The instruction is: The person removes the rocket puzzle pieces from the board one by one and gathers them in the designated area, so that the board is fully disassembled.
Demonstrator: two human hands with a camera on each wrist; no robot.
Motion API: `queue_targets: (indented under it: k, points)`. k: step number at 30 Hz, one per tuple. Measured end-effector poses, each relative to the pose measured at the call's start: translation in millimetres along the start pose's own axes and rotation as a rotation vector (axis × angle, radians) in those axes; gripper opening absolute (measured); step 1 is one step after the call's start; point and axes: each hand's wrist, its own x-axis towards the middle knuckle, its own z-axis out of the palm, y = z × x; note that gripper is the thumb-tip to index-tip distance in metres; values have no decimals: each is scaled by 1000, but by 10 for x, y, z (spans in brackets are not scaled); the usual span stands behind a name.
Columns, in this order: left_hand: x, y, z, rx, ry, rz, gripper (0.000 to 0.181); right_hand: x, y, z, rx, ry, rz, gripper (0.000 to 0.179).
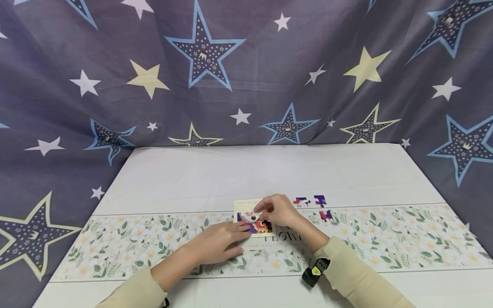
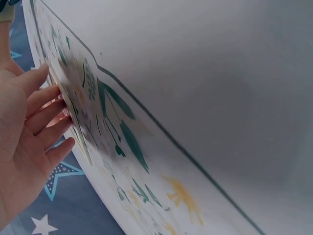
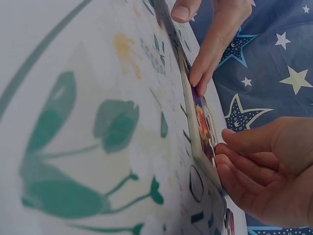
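Observation:
A small jigsaw puzzle (image 1: 262, 228) in a cream tray frame (image 1: 245, 201) lies on the table, partly filled with purple, white and orange picture pieces. My left hand (image 1: 221, 241) rests its straight fingers on the tray's left side; in the left wrist view that hand (image 2: 29, 127) touches the tray's edge. Over the tray's right part, my right hand (image 1: 280, 210) pinches a whitish puzzle piece (image 1: 256, 213) at the picture. In the right wrist view, thumb and fingertips of the right hand (image 3: 274, 171) come close together at the puzzle's surface; the piece itself is mostly hidden there.
Loose puzzle pieces lie right of the tray: a red and white piece (image 1: 302, 202), a purple piece (image 1: 319, 200) and a red and purple piece (image 1: 325, 215). A floral runner (image 1: 154, 239) crosses the white table (image 1: 200, 175). A starry curtain (image 1: 246, 85) hangs behind.

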Motion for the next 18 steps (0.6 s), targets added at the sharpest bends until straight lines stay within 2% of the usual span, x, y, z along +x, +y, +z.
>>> queue_targets:
  k: [8, 18]
  points:
    - [-18, -23, -3, 10, -29, -1, 47, 45, -14, 22, -15, 4, 5, 14]
    - [-2, -13, -19, 14, -32, 2, 47, 94, -23, 28, 7, 12, 35, 18]
